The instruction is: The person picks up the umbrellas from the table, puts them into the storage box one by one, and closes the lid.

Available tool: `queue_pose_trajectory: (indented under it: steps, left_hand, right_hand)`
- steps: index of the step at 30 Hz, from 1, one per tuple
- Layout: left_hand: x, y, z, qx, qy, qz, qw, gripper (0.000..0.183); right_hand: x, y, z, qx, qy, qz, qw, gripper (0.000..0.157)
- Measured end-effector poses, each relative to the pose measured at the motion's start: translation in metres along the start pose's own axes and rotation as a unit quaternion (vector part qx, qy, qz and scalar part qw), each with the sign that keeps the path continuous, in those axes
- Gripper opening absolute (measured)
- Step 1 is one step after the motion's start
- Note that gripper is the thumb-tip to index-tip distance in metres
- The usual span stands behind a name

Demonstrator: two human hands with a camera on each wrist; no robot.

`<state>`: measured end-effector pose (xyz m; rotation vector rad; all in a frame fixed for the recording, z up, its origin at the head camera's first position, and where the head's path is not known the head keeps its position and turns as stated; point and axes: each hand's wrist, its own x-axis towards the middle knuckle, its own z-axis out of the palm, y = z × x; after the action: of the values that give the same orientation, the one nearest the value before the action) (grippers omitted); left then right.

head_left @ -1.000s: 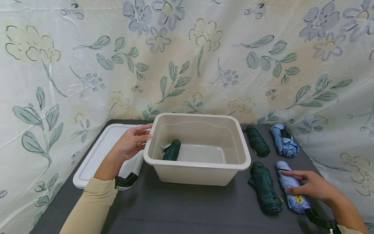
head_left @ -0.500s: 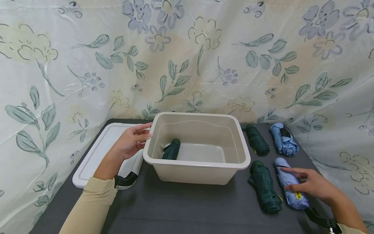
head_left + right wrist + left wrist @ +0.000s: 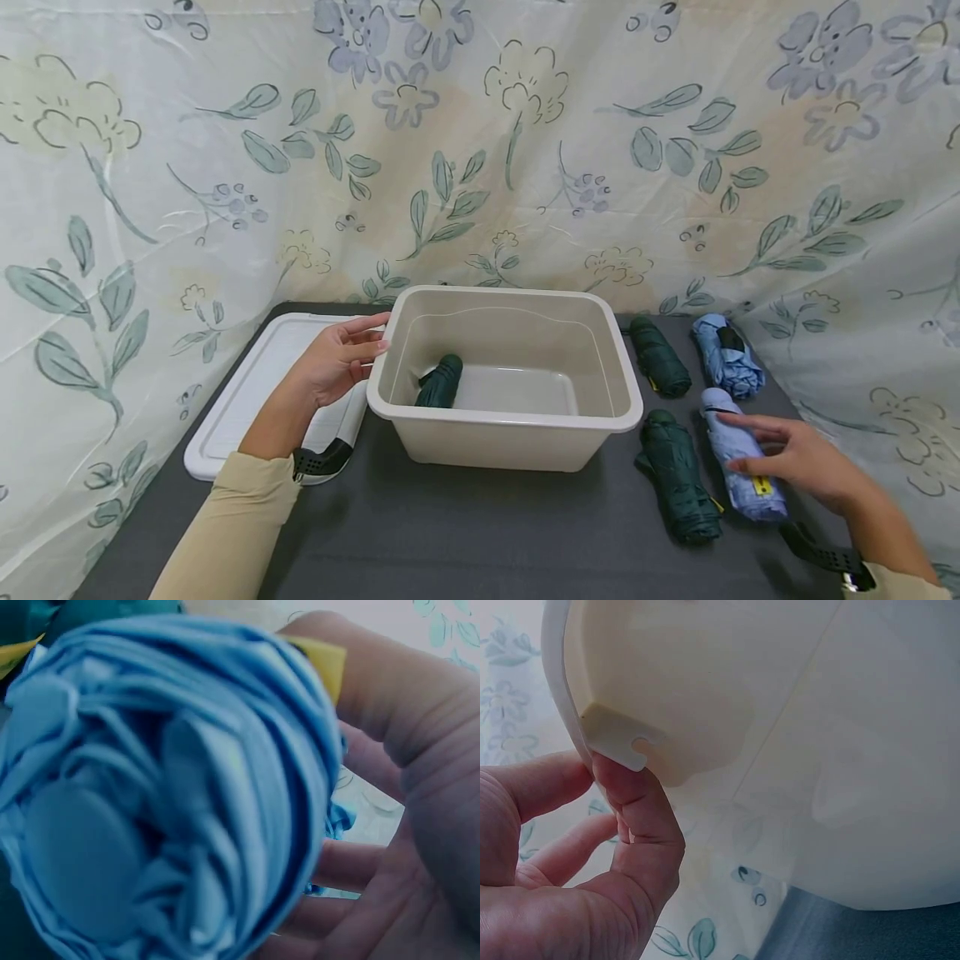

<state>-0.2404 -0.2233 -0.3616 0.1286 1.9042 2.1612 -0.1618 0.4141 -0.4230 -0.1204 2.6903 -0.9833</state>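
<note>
A cream plastic bin [image 3: 495, 442] stands mid-table. My left hand [image 3: 343, 362] pinches its left rim; in the left wrist view the thumb and fingers [image 3: 649, 825] curl at the edge beside a small notched tab. Inside the bin, toward its left end, lies a dark green folded umbrella [image 3: 440, 382]. My right hand [image 3: 798, 462] grips a light blue folded umbrella [image 3: 742, 467] from its right side, and the rolled fabric end [image 3: 165, 795] fills the right wrist view. Just left of it lies another green folded umbrella [image 3: 678, 479].
Behind the right hand lie a green folded umbrella [image 3: 658, 357] and a blue one [image 3: 727, 357] with a black end. A white lid [image 3: 262, 392] lies flat left of the bin, under the left forearm. A flowered curtain [image 3: 480, 150] hangs behind the dark table [image 3: 465, 533].
My right hand has drawn the light blue umbrella slightly up and away from the table's front, to the left a little. The left hand keeps its place on the rim.
</note>
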Motion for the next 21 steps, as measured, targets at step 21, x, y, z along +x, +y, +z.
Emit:
queue_pose_trajectory:
  steps: [21]
  left_hand:
    - [0.0,-0.001,0.001,-0.012,0.008,-0.005,0.9999,0.066]
  right_hand:
    - [0.011,-0.056,-0.027,0.067,0.016,-0.07,0.995,0.069]
